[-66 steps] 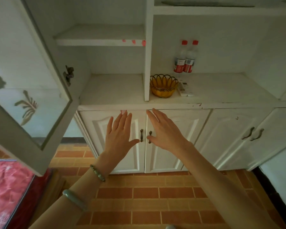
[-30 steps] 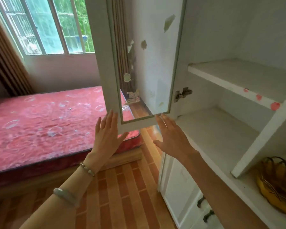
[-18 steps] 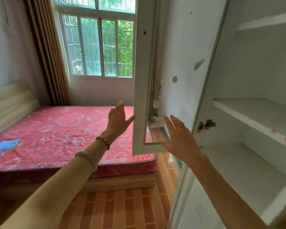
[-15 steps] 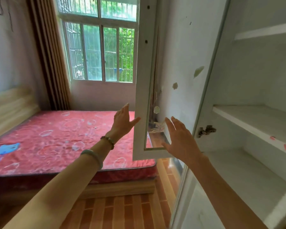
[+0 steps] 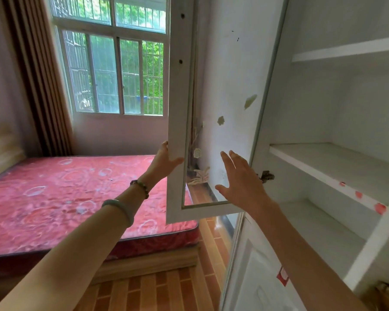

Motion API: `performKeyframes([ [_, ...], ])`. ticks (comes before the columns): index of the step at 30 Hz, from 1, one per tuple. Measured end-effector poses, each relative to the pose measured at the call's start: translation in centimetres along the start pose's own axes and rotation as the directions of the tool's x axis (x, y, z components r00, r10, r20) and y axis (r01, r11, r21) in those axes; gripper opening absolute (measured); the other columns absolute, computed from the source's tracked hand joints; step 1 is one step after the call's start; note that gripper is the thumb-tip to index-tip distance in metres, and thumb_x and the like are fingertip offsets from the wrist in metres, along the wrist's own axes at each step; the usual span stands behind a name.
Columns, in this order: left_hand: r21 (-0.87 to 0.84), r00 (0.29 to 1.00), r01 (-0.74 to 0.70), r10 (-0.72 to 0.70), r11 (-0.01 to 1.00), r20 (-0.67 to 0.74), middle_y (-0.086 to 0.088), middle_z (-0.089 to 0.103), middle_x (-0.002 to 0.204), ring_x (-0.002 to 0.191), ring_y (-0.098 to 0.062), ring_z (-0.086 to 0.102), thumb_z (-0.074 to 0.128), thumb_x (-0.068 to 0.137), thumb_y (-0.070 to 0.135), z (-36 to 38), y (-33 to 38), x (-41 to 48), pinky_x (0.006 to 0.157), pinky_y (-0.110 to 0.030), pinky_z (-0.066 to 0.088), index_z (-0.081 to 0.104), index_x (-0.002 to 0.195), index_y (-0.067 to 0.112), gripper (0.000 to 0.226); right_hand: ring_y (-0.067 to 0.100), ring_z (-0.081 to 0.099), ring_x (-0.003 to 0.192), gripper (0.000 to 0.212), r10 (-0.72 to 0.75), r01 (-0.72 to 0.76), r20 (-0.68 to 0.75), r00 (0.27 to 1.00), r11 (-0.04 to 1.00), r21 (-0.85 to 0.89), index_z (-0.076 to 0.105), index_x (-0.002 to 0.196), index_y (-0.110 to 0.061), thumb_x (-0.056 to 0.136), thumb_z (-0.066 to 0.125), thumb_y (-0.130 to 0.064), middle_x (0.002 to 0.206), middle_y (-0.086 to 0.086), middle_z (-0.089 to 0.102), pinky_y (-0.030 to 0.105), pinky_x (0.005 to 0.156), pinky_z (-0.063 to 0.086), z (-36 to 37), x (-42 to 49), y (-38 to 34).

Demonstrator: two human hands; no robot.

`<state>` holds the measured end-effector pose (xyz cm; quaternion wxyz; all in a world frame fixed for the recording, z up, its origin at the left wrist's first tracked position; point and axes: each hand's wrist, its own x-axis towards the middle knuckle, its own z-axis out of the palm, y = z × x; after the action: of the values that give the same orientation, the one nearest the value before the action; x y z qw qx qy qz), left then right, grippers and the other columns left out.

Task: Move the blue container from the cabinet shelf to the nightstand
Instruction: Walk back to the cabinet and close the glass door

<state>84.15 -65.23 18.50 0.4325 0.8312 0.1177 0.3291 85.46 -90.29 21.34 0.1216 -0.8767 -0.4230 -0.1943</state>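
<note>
Daylight from a barred window (image 5: 112, 70) in the upper left of the frame falls on a red quilted mattress (image 5: 76, 198) and glossy orange floor tiles (image 5: 157, 290). At centre hangs an open white cabinet door (image 5: 180, 122) with a glass pane. The left hand (image 5: 164, 161) grips the door's outer edge, thumb across its flat frame. The right hand (image 5: 240, 182) is spread wide in front of the pane, holding nothing. Painted white shelves (image 5: 330, 162) at right are chalky and bare; no blue container shows here.
</note>
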Motion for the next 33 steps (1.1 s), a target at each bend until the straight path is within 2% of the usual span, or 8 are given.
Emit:
performKeyframes([
  [5, -0.014, 0.997, -0.080, 0.080, 0.997, 0.006, -0.013, 0.051, 0.126, 0.107, -0.023, 0.054, 0.067, 0.082, 0.011, 0.0, 0.2, -1.8, 0.081, -0.029, 0.049, 0.031, 0.134, 0.008, 0.063, 0.026, 0.012, 0.143, 0.081, -0.011, 0.011, -0.012, 1.000, 1.000, 0.004, 0.007, 0.145, -0.016, 0.087, 0.057, -0.042, 0.156, 0.010, 0.012, 0.037, 0.114, 0.019, -0.1, -0.3, -0.7],
  [10, -0.001, 0.981, -0.183, 0.182, 0.983, -0.071, -0.008, 0.054, 0.120, 0.099, -0.017, 0.056, 0.069, 0.081, 0.011, 0.4, 0.6, -4.7, 0.082, -0.034, 0.053, 0.036, 0.131, 0.009, 0.060, 0.025, 0.016, 0.142, 0.076, -0.067, 0.067, -0.065, 0.996, 0.998, -0.010, 0.013, 0.145, -0.012, 0.088, 0.058, -0.035, 0.154, 0.012, 0.018, 0.033, 0.114, 0.012, -0.1, -1.6, -0.7],
  [14, 0.311, 0.903, -0.366, 0.415, 0.877, -0.107, -0.015, 0.055, 0.122, 0.102, -0.023, 0.054, 0.068, 0.081, 0.022, 1.7, 0.4, -7.4, 0.092, -0.043, 0.048, 0.035, 0.133, 0.005, 0.064, 0.036, 0.038, 0.132, 0.072, -0.067, 0.047, -0.181, 0.981, 0.993, -0.111, 0.034, 0.137, -0.004, 0.080, 0.069, -0.031, 0.143, 0.021, 0.040, 0.043, 0.108, 0.023, 0.1, -3.9, -0.2],
  [17, 0.396, 0.856, -0.443, 0.511, 0.804, -0.082, -0.020, 0.051, 0.120, 0.105, -0.025, 0.046, 0.064, 0.082, 0.028, 3.3, 0.8, -9.4, 0.095, -0.042, 0.043, 0.030, 0.136, -0.002, 0.071, 0.038, 0.046, 0.125, 0.069, -0.024, -0.016, -0.263, 0.965, 0.989, -0.148, 0.040, 0.132, -0.004, 0.078, 0.067, -0.038, 0.137, 0.022, 0.047, 0.051, 0.102, 0.029, 0.1, -5.8, 0.3],
  [20, 0.348, 0.832, -0.517, 0.555, 0.782, -0.011, -0.022, 0.043, 0.131, 0.118, -0.026, 0.039, 0.057, 0.085, 0.040, 5.0, 1.8, -11.2, 0.103, -0.040, 0.037, 0.020, 0.141, -0.002, 0.079, 0.036, 0.044, 0.127, 0.069, 0.011, -0.062, -0.281, 0.960, 0.983, -0.174, 0.034, 0.135, -0.007, 0.082, 0.052, -0.045, 0.140, 0.021, 0.044, 0.048, 0.104, 0.023, -0.5, -7.7, 1.0],
  [25, 0.239, 0.762, -0.641, 0.642, 0.729, 0.087, -0.027, 0.026, 0.145, 0.136, -0.030, 0.025, 0.048, 0.088, 0.048, 8.7, 4.2, -13.7, 0.109, -0.044, 0.031, 0.008, 0.143, 0.004, 0.081, 0.036, 0.048, 0.122, 0.067, 0.106, -0.176, -0.324, 0.940, 0.965, -0.195, 0.035, 0.133, -0.006, 0.081, 0.057, -0.041, 0.133, 0.021, 0.050, 0.044, 0.103, 0.021, -1.8, -11.2, 2.0],
  [29, 0.153, 0.691, -0.722, 0.711, 0.675, 0.127, -0.015, 0.014, 0.151, 0.142, -0.017, 0.010, 0.048, 0.090, 0.044, 11.8, 6.5, -15.0, 0.116, -0.028, 0.017, 0.006, 0.144, 0.006, 0.078, 0.030, 0.041, 0.126, 0.062, 0.197, -0.276, -0.334, 0.922, 0.938, -0.208, 0.035, 0.134, -0.007, 0.084, 0.054, -0.040, 0.136, 0.018, 0.048, 0.040, 0.106, 0.019, -1.7, -14.0, 3.0],
  [33, 0.068, 0.624, -0.777, 0.751, 0.626, 0.217, -0.006, 0.006, 0.154, 0.143, -0.015, 0.008, 0.044, 0.090, 0.049, 15.4, 9.5, -16.1, 0.116, -0.032, 0.016, 0.001, 0.146, 0.009, 0.081, 0.031, 0.044, 0.126, 0.059, 0.315, -0.399, -0.366, 0.876, 0.899, -0.182, 0.036, 0.133, -0.006, 0.087, 0.038, -0.044, 0.135, 0.018, 0.049, 0.040, 0.108, 0.023, -2.2, -16.5, 4.4],
])
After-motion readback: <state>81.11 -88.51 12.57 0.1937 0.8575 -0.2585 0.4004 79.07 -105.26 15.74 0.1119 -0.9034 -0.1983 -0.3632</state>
